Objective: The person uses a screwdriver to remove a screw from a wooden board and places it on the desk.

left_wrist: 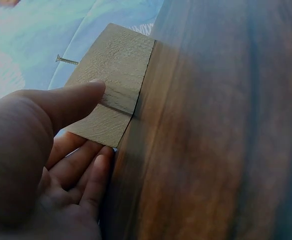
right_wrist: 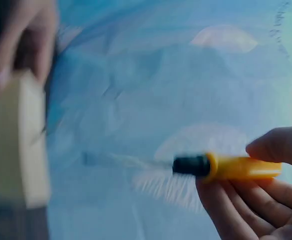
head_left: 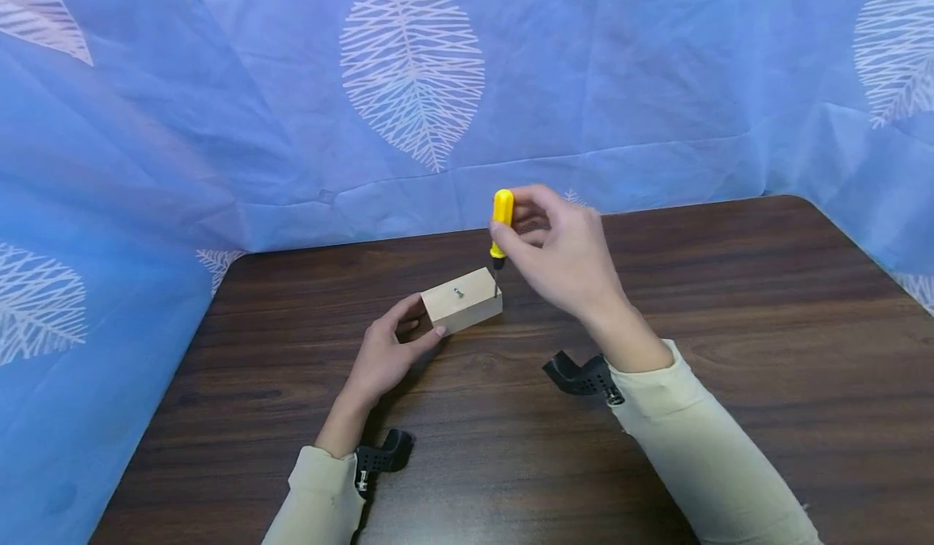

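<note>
A pale wooden block [head_left: 461, 316] lies on the table, and a metal screw [head_left: 458, 293] stands up from its top face. My left hand [head_left: 383, 357] holds the block's left end; in the left wrist view the thumb presses one side of the block [left_wrist: 123, 60], with the screw [left_wrist: 67, 60] jutting out beyond. A yellow screwdriver [head_left: 503, 214] with a black collar is pinched in my right hand [head_left: 572, 257], its shaft pointing down near the block's right end. Seen from the right wrist, the screwdriver's blurred tip is apart from the block and the screw [right_wrist: 38, 136].
The dark wood-grain table [head_left: 730, 302] spreads out under both hands. Blue cloth [head_left: 642, 66] with white leaf prints hangs behind and beside it. Each sleeve carries a black wrist mount [head_left: 580, 375].
</note>
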{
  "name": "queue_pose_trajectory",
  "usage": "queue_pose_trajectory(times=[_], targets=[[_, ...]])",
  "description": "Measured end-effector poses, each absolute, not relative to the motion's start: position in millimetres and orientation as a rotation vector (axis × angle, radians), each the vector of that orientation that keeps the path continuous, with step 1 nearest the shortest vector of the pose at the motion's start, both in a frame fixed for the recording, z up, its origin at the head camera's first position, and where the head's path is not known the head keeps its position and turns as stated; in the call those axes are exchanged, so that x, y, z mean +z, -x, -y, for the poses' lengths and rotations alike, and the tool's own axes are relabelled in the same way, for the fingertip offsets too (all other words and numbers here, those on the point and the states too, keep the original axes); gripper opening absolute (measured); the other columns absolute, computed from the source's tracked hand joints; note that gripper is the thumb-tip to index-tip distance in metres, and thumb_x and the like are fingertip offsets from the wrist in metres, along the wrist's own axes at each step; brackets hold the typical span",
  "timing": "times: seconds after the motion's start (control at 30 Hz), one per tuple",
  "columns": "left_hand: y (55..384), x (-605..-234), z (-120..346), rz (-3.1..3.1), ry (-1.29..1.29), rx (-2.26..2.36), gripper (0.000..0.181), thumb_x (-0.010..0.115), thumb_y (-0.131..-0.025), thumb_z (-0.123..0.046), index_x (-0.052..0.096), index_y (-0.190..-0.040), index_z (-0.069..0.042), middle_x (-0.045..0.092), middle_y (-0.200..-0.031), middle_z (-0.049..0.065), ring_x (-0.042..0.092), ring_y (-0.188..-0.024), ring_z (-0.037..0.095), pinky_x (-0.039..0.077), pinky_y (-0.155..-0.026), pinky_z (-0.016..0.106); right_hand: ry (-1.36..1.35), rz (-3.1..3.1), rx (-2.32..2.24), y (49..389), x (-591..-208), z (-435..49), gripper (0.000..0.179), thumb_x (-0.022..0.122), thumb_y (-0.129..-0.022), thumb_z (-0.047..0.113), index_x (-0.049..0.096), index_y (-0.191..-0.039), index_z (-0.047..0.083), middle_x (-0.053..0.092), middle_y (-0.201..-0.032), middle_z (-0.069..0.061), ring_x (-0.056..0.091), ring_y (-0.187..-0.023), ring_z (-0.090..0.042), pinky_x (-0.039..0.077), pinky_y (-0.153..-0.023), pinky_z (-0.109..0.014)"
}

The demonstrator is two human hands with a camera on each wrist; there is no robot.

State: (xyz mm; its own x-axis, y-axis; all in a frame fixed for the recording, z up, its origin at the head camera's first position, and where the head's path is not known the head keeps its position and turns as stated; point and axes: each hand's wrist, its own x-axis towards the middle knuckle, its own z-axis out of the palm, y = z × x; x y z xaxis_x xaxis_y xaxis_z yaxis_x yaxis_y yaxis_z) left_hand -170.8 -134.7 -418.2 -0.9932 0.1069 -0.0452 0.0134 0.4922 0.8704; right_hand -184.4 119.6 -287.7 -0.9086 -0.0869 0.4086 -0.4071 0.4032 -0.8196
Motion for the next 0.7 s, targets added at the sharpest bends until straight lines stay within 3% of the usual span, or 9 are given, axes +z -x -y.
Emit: queue_pose_trajectory(times=[0.13, 0.27, 0.47, 0.7], targets=[[171.9, -416.1, 135.0, -2.641, -0.111, 1.527, 0.067, 0.080, -0.099, -0.028, 0.053, -0.160, -0.018, 0.061, -0.153, 0.016, 0.061, -0.141, 0.039, 0.055, -0.111, 0.057, -0.289, 2.574, 1.323, 177.6, -303.0, -165.8, 0.035, 0.081, -0.099, 0.030, 0.076, -0.126, 0.009, 0.081, -0.107, -0.008, 0.078, -0.094, -0.021, 0.061, -0.078, -0.017], [172.4, -414.7, 134.1, -2.634, -0.115, 1.513, 0.067, 0.080, -0.099, -0.030, 0.053, -0.160, -0.018, 0.061, -0.155, 0.015, 0.060, -0.142, 0.040, 0.053, -0.114, 0.058, -0.183, 2.783, 1.142, 168.5, -324.4, -215.9, 0.046, 0.079, -0.099, 0.044, 0.075, -0.128, 0.009, 0.082, -0.106, -0.007, 0.076, -0.091, -0.019, 0.056, -0.071, -0.021], [170.9, -415.8, 133.5, -2.638, -0.096, 1.498, 0.068, 0.080, -0.100, -0.032, 0.052, -0.161, -0.019, 0.060, -0.155, 0.015, 0.059, -0.143, 0.040, 0.053, -0.114, 0.059, -0.095, 3.024, 1.037, 160.1, -355.3, -274.3, 0.058, 0.076, -0.101, 0.046, 0.069, -0.134, -0.001, 0.080, -0.098, -0.005, 0.072, -0.079, -0.014, 0.053, -0.063, -0.026], [169.5, -416.5, 133.9, -2.639, -0.077, 1.509, 0.069, 0.080, -0.100, -0.033, 0.051, -0.162, -0.020, 0.060, -0.156, 0.014, 0.059, -0.144, 0.039, 0.053, -0.114, 0.058, 0.014, 3.187, 1.081, 161.7, -370.1, -297.8, 0.067, 0.074, -0.102, 0.048, 0.061, -0.139, -0.006, 0.079, -0.093, -0.004, 0.076, -0.073, -0.013, 0.056, -0.062, -0.031]])
